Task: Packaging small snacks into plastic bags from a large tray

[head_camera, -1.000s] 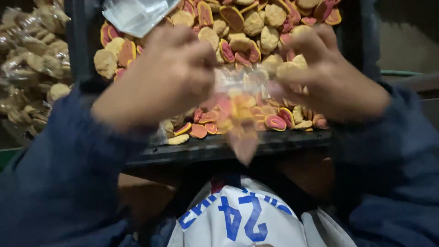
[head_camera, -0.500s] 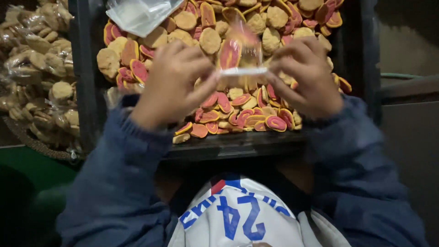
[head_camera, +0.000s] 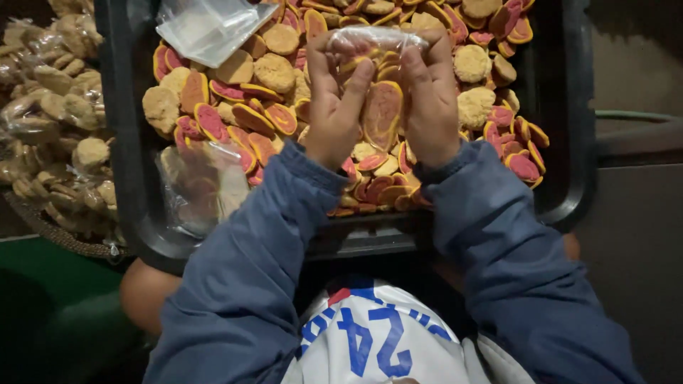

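Together, both hands [head_camera: 380, 99] clamp a clear cookie bag [head_camera: 377, 50] above the black tray [head_camera: 569, 142].

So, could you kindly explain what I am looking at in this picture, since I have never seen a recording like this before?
There is no machine here. A person wears a camera on the head, so the view looks down over their own arms in blue sleeves. The left hand and right hand together hold up a small clear plastic bag with round biscuits inside; the fingers wrap around its sides. Below the hands is a black tray heaped with biscuits, some pale and crumbly, others with pink and orange faces. An empty clear bag lies at the tray's top left, and another filled one rests at its lower left. Further left sits a pile of bagged biscuits.
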